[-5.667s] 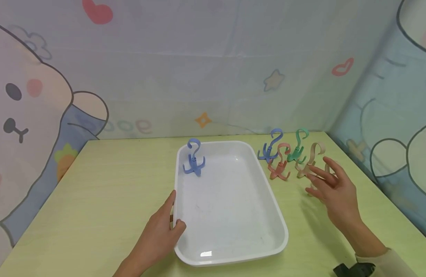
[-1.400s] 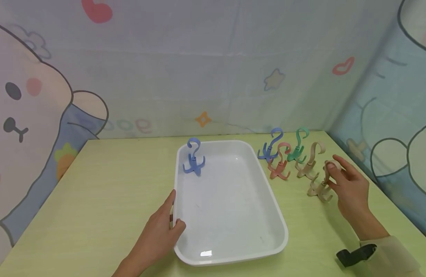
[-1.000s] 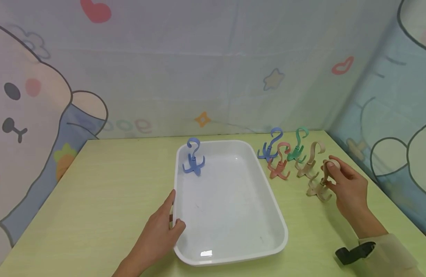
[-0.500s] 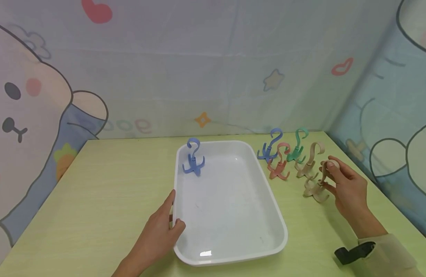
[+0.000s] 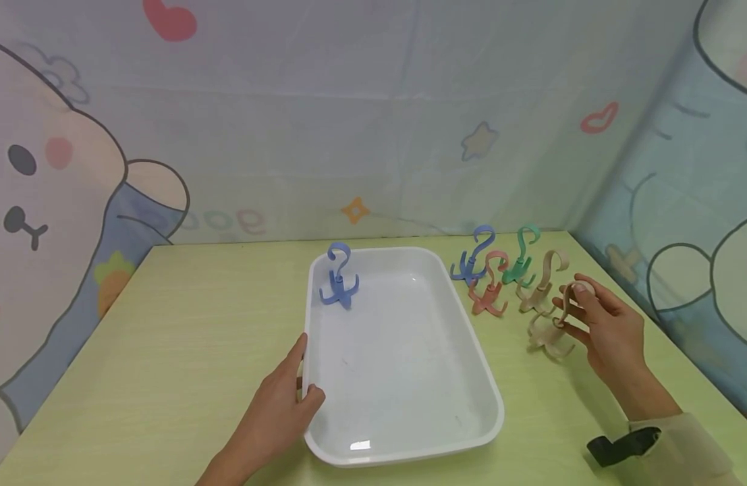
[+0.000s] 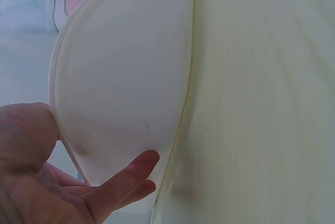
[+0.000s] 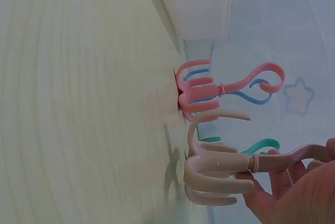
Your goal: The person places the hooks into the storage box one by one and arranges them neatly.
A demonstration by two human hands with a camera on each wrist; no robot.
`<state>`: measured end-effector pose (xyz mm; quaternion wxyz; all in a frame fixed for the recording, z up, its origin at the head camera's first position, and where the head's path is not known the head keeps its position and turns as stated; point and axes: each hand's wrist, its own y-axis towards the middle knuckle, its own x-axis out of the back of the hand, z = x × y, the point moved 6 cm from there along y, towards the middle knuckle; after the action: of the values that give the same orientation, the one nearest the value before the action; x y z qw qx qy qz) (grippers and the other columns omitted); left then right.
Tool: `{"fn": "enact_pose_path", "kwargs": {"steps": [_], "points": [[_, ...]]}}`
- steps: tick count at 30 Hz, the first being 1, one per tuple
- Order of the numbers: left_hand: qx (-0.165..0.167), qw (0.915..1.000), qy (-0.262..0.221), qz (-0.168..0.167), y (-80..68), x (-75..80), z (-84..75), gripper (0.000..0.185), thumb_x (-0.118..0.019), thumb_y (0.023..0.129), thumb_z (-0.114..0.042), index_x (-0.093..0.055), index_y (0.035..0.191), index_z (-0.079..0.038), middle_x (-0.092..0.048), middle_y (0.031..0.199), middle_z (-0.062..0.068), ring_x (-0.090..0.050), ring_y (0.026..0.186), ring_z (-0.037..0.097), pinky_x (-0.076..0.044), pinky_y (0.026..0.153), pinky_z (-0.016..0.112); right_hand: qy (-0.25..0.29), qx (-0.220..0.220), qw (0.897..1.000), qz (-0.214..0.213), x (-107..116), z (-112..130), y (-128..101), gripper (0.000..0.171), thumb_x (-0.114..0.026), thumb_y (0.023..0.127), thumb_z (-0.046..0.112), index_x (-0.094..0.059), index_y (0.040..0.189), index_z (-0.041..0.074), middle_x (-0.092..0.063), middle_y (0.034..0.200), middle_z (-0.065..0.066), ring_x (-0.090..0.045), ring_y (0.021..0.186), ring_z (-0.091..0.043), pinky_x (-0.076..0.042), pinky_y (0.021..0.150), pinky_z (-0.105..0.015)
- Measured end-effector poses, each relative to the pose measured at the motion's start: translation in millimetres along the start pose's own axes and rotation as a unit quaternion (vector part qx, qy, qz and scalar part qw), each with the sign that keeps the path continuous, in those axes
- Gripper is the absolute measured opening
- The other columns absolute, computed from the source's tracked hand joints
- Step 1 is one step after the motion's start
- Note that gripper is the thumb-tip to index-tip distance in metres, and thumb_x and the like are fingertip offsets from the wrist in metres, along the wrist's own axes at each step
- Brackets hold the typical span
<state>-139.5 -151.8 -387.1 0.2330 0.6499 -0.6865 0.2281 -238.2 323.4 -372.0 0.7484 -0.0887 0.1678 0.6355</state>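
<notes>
My right hand (image 5: 613,341) pinches the upper curve and stem of a beige multi-prong hanging hook (image 5: 547,335), prongs pointing up from its base. In the right wrist view this beige hook (image 7: 220,169) sits close over the tabletop, its upper curve partly hidden by the fingers. My left hand (image 5: 276,405) grips the left rim of a white tray (image 5: 493,398), thumb over the rim and fingers along the outer wall, as the left wrist view shows. A blue hook (image 5: 340,290) stands inside the tray at its far left corner.
Right of the tray stand a second blue hook (image 5: 470,266), a pink hook (image 5: 488,297), a green hook (image 5: 519,270) and another beige hook (image 5: 538,295), close together. A printed cloth (image 5: 258,135) rises behind the pale yellow-green table (image 5: 185,324).
Earlier my right hand was open near the beige hooks; it then took hold of the nearer one. Over the last second that hook's base has shifted slightly left. The left hand and tray stay put.
</notes>
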Motion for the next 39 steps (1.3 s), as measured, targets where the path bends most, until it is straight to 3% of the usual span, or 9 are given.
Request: {"fn": "enact_pose_path", "kwargs": {"steps": [39], "points": [[-0.008,0.9998,0.018,-0.008,-0.6,1.2,-1.7,0.084,-0.057,0.091,-0.013,-0.022,0.167,0.000,-0.041,0.165,0.024,-0.072,0.117,0.032,-0.060,0.093,0.042,-0.003,-0.013,0.998,0.057,-31,18,-7,0.030,-0.067,0.102,0.017,-0.076,0.131,0.020,-0.081,0.105,0.002,-0.079,0.095,-0.014,-0.066,0.073,-0.036]]}}
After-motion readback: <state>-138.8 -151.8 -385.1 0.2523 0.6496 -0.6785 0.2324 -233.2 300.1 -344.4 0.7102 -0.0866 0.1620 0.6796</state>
